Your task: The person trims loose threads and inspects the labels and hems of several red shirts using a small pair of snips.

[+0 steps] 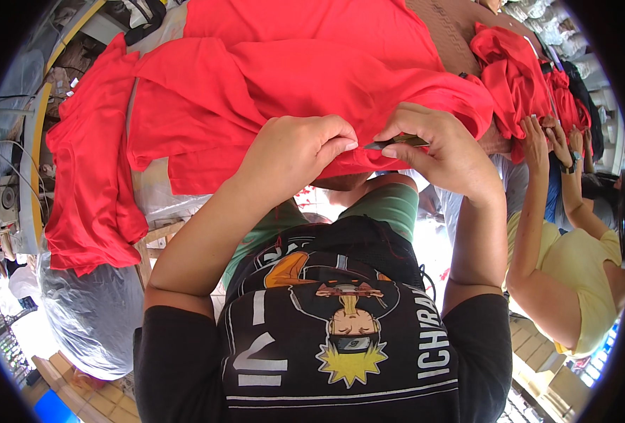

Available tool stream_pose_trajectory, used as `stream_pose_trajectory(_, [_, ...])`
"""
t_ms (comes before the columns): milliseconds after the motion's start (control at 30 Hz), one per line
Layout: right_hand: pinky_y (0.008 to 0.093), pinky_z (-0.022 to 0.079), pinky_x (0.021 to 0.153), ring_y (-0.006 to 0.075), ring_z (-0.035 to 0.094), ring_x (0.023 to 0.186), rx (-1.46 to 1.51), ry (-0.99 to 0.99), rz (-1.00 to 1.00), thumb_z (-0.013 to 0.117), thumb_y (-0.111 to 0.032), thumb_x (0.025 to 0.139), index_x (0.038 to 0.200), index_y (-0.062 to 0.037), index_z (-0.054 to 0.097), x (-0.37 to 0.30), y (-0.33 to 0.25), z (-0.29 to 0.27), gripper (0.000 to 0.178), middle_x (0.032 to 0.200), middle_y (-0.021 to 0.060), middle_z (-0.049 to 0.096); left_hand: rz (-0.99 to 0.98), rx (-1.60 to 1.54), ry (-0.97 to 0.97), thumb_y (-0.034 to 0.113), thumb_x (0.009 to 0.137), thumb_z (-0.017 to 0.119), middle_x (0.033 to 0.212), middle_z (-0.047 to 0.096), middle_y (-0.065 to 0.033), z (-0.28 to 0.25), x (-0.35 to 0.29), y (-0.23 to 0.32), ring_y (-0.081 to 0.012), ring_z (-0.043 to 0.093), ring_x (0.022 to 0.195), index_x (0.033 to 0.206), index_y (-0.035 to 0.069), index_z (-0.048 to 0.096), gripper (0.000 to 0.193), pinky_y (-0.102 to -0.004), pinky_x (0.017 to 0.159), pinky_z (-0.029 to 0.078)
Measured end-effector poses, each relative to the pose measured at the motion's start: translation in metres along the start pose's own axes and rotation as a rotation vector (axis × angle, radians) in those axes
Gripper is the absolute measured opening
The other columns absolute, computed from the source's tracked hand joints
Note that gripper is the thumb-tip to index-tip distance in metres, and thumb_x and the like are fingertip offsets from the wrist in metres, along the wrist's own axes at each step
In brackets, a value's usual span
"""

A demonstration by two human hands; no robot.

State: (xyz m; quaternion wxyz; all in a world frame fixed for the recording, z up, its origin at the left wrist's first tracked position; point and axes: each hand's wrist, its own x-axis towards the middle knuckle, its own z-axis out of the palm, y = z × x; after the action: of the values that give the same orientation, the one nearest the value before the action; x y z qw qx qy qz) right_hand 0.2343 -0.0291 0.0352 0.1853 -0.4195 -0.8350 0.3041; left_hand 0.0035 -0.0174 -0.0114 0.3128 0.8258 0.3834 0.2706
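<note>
Red fabric point(277, 77) lies in folds over the table in front of me, its near edge drawn up between my hands. My left hand point(295, 148) is closed, pinching the fabric's edge between thumb and forefinger. Just right of it, my right hand point(443, 151) is closed around a small pair of thread snips point(412, 140) with a dark, brassy body. The grey tip points left at the fabric edge, close to my left fingertips. Whether the blades touch the cloth or a thread is too small to tell.
Another red piece point(90, 162) hangs over the table's left side, above a plastic-wrapped bundle point(87, 310). On the right, a person in a yellow top point(570, 282) and another beside them handle more red cloth point(506, 70). A brown padded surface point(453, 32) shows at the back.
</note>
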Motion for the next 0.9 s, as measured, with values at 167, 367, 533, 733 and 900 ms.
stream_pose_trajectory(167, [0.0325, 0.049, 0.066, 0.0243, 0.063, 0.077, -0.064, -0.002, -0.007, 0.071, -0.001, 0.078, 0.095, -0.002, 0.063, 0.003, -0.004, 0.001, 0.018, 0.085, 0.0094, 0.059, 0.012, 0.007, 0.015, 0.017, 0.088, 0.067, 0.078, 0.067, -0.0097, -0.001, 0.001, 0.0, -0.0219, 0.065, 0.066, 0.094, 0.005, 0.067, 0.014, -0.0298, 0.059, 0.049])
stream_pose_trajectory(367, [0.0331, 0.049, 0.065, 0.0271, 0.062, 0.076, -0.131, 0.007, -0.022, 0.071, -0.001, 0.077, 0.095, -0.002, 0.063, 0.004, -0.011, 0.002, 0.019, 0.085, 0.0107, 0.059, -0.005, 0.044, -0.022, 0.018, 0.088, 0.066, 0.076, 0.067, -0.01, -0.003, 0.003, 0.001, -0.0221, 0.065, 0.066, 0.094, 0.005, 0.066, 0.014, -0.0301, 0.058, 0.049])
stream_pose_trajectory(533, [0.0337, 0.048, 0.065, 0.0283, 0.062, 0.075, -0.15, -0.017, -0.03, 0.071, -0.003, 0.077, 0.094, -0.0016, 0.062, 0.006, -0.012, 0.002, 0.018, 0.084, 0.0114, 0.059, 0.003, 0.03, -0.007, 0.018, 0.089, 0.065, 0.075, 0.066, -0.0099, -0.001, 0.003, 0.001, -0.022, 0.065, 0.065, 0.094, 0.005, 0.066, 0.014, -0.0303, 0.058, 0.049])
stream_pose_trajectory(733, [0.0349, 0.047, 0.065, 0.029, 0.061, 0.076, -0.097, 0.005, -0.038, 0.07, -0.005, 0.079, 0.094, -0.0014, 0.062, 0.004, -0.007, -0.002, 0.017, 0.085, 0.0117, 0.06, -0.024, 0.045, -0.012, 0.019, 0.089, 0.065, 0.075, 0.067, -0.01, -0.001, 0.003, 0.002, -0.0217, 0.065, 0.065, 0.095, 0.005, 0.066, 0.015, -0.0302, 0.058, 0.049])
stream_pose_trajectory(900, [0.0359, 0.047, 0.067, 0.0288, 0.062, 0.076, -0.108, -0.001, -0.07, 0.07, -0.007, 0.08, 0.095, -0.0014, 0.062, 0.008, -0.003, 0.005, 0.018, 0.086, 0.0118, 0.061, -0.023, 0.047, -0.014, 0.019, 0.089, 0.065, 0.076, 0.067, -0.0099, -0.001, 0.003, 0.003, -0.022, 0.066, 0.066, 0.095, 0.005, 0.066, 0.016, -0.0305, 0.058, 0.049])
